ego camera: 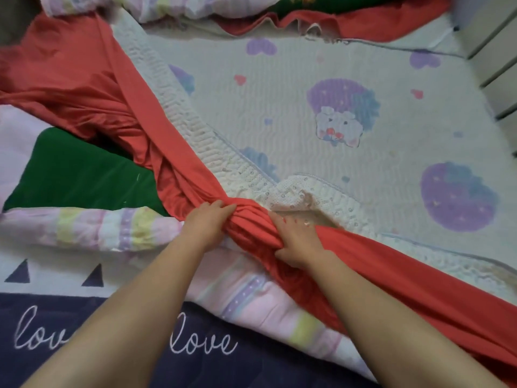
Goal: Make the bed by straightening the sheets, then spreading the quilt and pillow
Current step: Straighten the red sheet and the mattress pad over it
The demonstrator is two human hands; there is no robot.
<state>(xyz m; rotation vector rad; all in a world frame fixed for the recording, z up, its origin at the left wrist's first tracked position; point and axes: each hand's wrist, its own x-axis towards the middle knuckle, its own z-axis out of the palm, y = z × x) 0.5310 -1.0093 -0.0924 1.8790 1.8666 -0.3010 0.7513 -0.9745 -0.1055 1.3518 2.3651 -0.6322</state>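
A red sheet (92, 88) lies bunched diagonally across the bed, gathered into a thick twist at the centre bottom. My left hand (205, 224) grips the twist from the left, and my right hand (296, 242) grips it from the right, fingers curled into the folds. Under the sheet lies a white quilted pad (293, 96) printed with purple strawberries and hearts; its dotted corner (291, 191) is folded up just beyond my right hand. A pastel striped quilt (112, 231) is heaped at the lower left.
A dark green cloth (72, 172) lies at the left beside the red sheet. A navy cover with white "love" lettering (195, 343) spreads along the bottom. More crumpled pastel quilt, green and red fabric (279, 12) sit at the bed's far edge. Grey slats (498, 60) stand at the right.
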